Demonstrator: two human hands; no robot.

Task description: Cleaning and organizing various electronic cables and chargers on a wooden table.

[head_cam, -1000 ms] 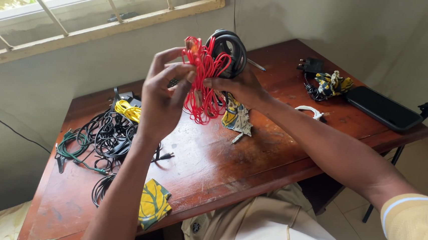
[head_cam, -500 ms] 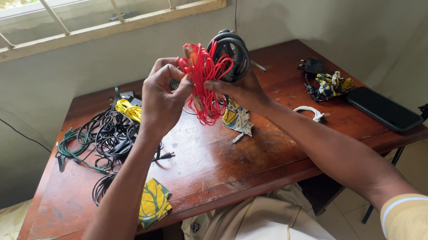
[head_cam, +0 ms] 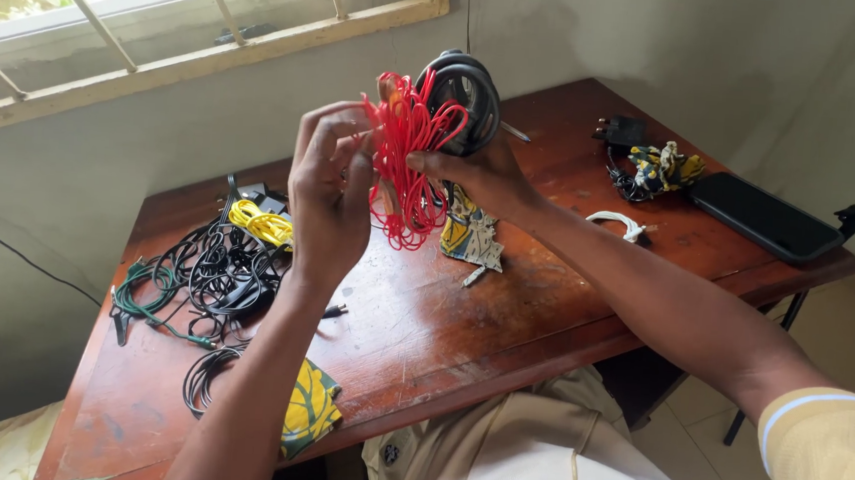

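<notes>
Raised above the worktop (head_cam: 462, 323), we see the red cable bundle (head_cam: 408, 158) pinched in the right hand (head_cam: 477, 173), which also clasps a black coiled cable (head_cam: 463, 92). The left hand (head_cam: 328, 198) curls its fingers against the red loops. On the worktop's left lie tangled black cables (head_cam: 220, 271) and a yellow cable (head_cam: 260, 223).

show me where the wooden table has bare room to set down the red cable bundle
The red wooden table is barest along its near middle, between the yellow leaf-print cloth and the small white cable. The left end is crowded with tangled black, green and yellow cables; the far right holds a black phone.
</notes>
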